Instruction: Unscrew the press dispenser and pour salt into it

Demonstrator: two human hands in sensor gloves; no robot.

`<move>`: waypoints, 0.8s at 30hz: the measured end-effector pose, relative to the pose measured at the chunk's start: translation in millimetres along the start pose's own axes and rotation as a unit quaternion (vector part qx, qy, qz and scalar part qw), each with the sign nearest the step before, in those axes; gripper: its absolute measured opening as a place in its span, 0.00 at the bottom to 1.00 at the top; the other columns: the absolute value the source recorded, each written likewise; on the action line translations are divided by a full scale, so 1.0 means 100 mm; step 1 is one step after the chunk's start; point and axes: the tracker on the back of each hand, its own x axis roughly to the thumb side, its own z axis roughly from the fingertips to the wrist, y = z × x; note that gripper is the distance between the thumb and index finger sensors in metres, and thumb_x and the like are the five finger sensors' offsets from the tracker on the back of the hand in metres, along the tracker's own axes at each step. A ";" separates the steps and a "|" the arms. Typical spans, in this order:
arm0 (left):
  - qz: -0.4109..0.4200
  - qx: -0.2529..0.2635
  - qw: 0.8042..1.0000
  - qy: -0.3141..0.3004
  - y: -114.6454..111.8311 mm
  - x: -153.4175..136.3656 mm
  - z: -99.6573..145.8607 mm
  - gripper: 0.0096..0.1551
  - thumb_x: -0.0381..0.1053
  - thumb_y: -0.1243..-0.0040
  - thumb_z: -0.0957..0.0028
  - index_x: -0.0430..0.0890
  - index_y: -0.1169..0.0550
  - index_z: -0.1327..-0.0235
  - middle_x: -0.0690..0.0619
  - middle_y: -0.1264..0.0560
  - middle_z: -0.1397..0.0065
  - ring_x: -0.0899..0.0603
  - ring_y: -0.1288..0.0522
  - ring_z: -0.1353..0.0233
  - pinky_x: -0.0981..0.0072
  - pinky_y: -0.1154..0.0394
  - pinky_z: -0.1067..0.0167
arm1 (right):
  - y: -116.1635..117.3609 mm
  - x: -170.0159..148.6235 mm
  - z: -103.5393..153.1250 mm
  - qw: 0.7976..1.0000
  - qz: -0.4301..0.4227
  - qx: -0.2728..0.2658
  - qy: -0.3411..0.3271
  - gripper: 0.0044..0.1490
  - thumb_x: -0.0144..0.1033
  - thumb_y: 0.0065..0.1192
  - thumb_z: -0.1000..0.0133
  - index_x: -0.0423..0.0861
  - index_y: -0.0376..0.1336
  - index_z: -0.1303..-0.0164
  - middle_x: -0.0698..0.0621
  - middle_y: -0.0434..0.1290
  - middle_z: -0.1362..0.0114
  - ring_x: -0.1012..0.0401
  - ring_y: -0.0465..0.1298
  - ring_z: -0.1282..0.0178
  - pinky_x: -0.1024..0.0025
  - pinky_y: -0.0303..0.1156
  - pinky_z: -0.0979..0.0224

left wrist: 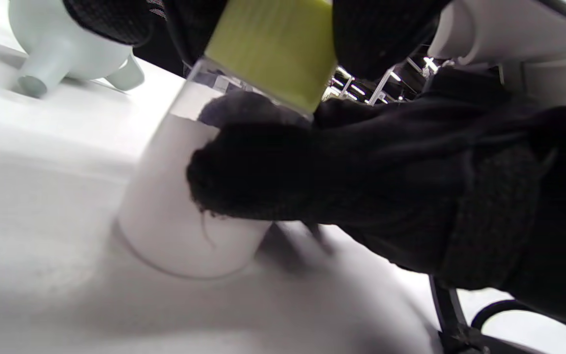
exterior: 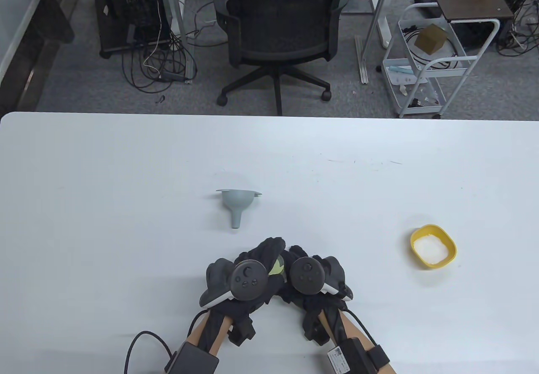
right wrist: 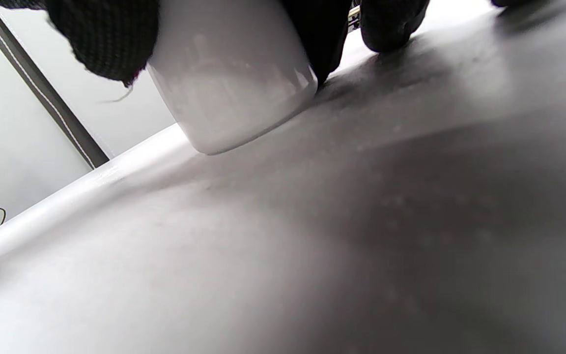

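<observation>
**Both hands on dispenser, cap still on**

Table view: left hand (exterior: 236,281) and right hand (exterior: 313,279) sit close together at the near edge of the table (exterior: 126,180), fingers closed around the press dispenser (exterior: 276,268) between them. Only a sliver of its yellow-green cap shows between the two trackers. Grey funnel (exterior: 238,205) lies on its side just beyond the hands, spout toward them, not touched. Yellow bowl (exterior: 433,247) with white salt (exterior: 430,250) sits well off to the right of the right hand, apart from everything. Cables run back from both wrists.

Left wrist view: left hand fingers (left wrist: 371,39) wrap the yellow-green cap (left wrist: 273,44) from above, gripping it. Right hand fingers (left wrist: 248,167) wrap the clear dispenser body (left wrist: 165,196) below the cap, holding it. Cap is still seated on the body. Body looks white through most of its height, clear band under the cap. Base rests on the table, dispenser leans in this tilted view; cannot tell if the lean is real. Funnel (left wrist: 67,49) is just past the left hand, top left of view.

Right wrist view: right hand fingers (right wrist: 106,39) curl round the dispenser's lower body (right wrist: 229,83), another fingertip (right wrist: 391,24) touches down beside it. Dispenser base meets the table (right wrist: 312,246) under the hand. Cap is out of frame.
</observation>
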 end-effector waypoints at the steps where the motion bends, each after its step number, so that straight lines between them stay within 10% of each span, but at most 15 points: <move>1: 0.001 0.003 1.000 -0.001 0.00 -0.01 0.01 0.54 0.55 0.36 0.41 0.36 0.46 0.09 0.32 0.38 0.12 0.29 0.30 0.18 0.27 0.34 0.30 | 0.00 0.00 0.00 1.000 0.000 0.000 0.000 0.61 0.63 0.57 0.40 0.35 0.43 0.11 0.33 0.60 0.16 0.30 0.53 0.18 0.17 0.46 0.32; 24: -0.082 0.101 0.991 0.028 -0.05 0.02 0.08 0.52 0.62 0.34 0.51 0.40 0.35 0.16 0.40 0.24 0.21 0.39 0.18 0.29 0.41 0.25 0.31 | 0.00 0.01 0.01 1.000 0.007 -0.006 -0.001 0.61 0.62 0.58 0.40 0.32 0.45 0.12 0.33 0.61 0.17 0.33 0.55 0.17 0.15 0.47 0.33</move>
